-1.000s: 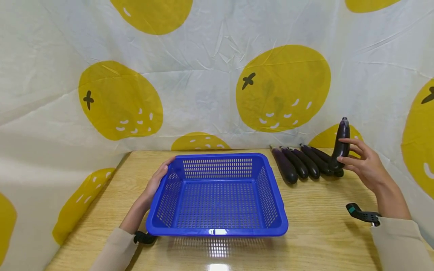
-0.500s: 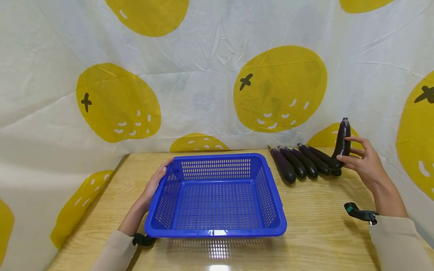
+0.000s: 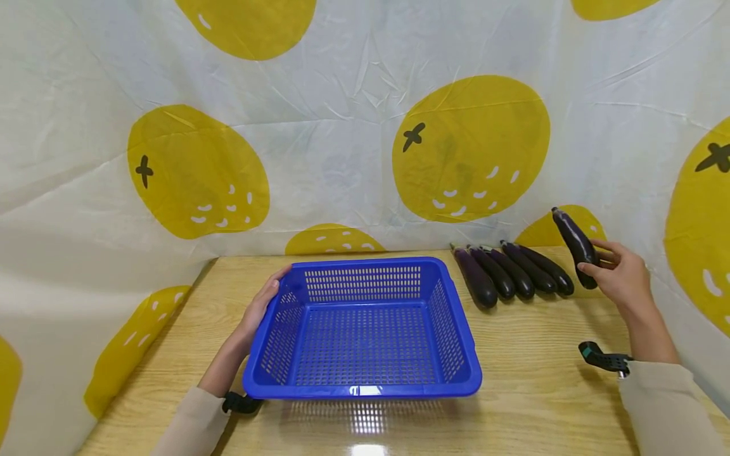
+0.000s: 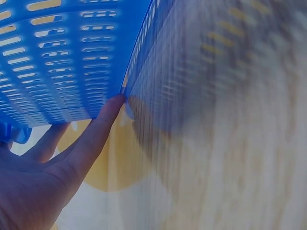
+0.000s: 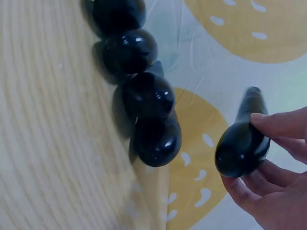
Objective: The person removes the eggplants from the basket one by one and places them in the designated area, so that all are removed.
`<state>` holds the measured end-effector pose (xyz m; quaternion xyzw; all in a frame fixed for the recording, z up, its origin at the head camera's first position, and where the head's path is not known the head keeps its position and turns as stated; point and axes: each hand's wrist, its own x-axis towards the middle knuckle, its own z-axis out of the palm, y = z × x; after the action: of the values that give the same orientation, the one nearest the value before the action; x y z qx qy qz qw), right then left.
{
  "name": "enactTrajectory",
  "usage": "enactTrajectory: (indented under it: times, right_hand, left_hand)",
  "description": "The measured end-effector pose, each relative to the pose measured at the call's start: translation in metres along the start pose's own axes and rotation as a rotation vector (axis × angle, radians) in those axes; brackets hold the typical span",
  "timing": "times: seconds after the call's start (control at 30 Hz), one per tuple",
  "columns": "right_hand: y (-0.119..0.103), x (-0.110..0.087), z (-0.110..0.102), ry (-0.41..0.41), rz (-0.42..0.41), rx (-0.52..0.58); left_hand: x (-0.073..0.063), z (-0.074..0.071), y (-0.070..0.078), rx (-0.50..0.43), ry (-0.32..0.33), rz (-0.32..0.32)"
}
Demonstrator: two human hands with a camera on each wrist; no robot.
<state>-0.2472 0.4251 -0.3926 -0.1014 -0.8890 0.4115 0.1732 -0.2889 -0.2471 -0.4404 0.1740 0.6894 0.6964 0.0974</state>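
Observation:
My right hand [image 3: 621, 272] holds an eggplant [image 3: 576, 247] by its lower part, the stem end tilted up and to the left. In the right wrist view the thumb and fingertips pinch this eggplant [image 5: 242, 148] near its rounded end, apart from the others. Several more dark eggplants [image 3: 507, 272] lie side by side on the table, just left of that hand. My left hand [image 3: 259, 313] rests along the left side of a blue plastic basket [image 3: 365, 389]. From the left wrist view, straight fingers [image 4: 91, 139] touch its slotted outer wall [image 4: 62, 62].
The wooden table [image 3: 530, 386] ends at the back and left against a hanging white cloth [image 3: 336, 164] printed with yellow fruit. Wrist camera mounts [image 3: 607, 360] stick out from both sleeves. Nothing lies in the basket.
The held eggplant has tipped from nearly upright to leaning left and moved right, away from the row, uncovering the rightmost eggplant. My left hand and the basket hold still.

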Motion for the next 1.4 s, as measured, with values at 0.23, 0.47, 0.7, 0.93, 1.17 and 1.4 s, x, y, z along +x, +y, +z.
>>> enactTrajectory:
  times: [0.23, 0.47, 0.7, 0.93, 1.17, 1.4]
  right_hand:
    - [0.013, 0.003, 0.003, 0.018, 0.053, -0.100]
    - [0.028, 0.004, 0.007, -0.025, 0.062, -0.191]
    - [0.035, 0.004, 0.010, -0.084, 0.050, -0.211]
    - [0.036, 0.002, 0.005, -0.164, 0.060, -0.195]
    - [0.037, 0.003, -0.004, -0.259, 0.092, -0.142]
    - [0.037, 0.002, -0.001, -0.229, 0.087, -0.091]
  left_hand:
    - [0.002, -0.002, -0.002, 0.006, -0.001, -0.002]
    - [0.002, -0.002, -0.003, 0.014, 0.003, -0.004]
    - [0.002, -0.002, -0.003, 0.014, 0.001, 0.007]
    - [0.001, -0.002, -0.003, 0.001, 0.000, 0.003]
    - [0.001, -0.002, -0.004, 0.007, 0.005, 0.001]
    - [0.001, -0.003, -0.003, 0.024, 0.001, -0.001]
